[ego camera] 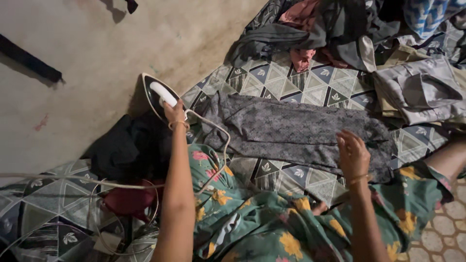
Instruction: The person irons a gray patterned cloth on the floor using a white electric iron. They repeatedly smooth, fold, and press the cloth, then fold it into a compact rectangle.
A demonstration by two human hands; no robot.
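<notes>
- A grey patterned garment point(296, 133) lies spread flat across a sheet printed with triangles and leaves point(310, 82), in front of the seated person's knees.
- The right hand point(353, 154) rests open, fingers spread and palm down, on the garment's near right end; nothing is pinched in it.
- The left hand point(174, 112) is closed around the white handle of an electric iron point(158, 97), which is tipped up on its heel just off the garment's left end, beside a black cloth point(128, 145).
- The iron's white cord point(213, 145) loops from the handle over the person's lap and trails off to the left, where more cable coils near a dark red item point(130, 200).
- Risk, as a judgement: the slack cord could snag on the knee or the coils and drag the iron; the soleplate stands close to the black cloth and could scorch it; the spread right hand lies on the very fabric the iron would cross.
- A heap of mixed clothes point(335, 29) crowds the sheet's far edge, with a grey folded piece point(417, 90) at right, leaving little spare room.
- A bare concrete floor point(97, 58) lies beyond the iron.
</notes>
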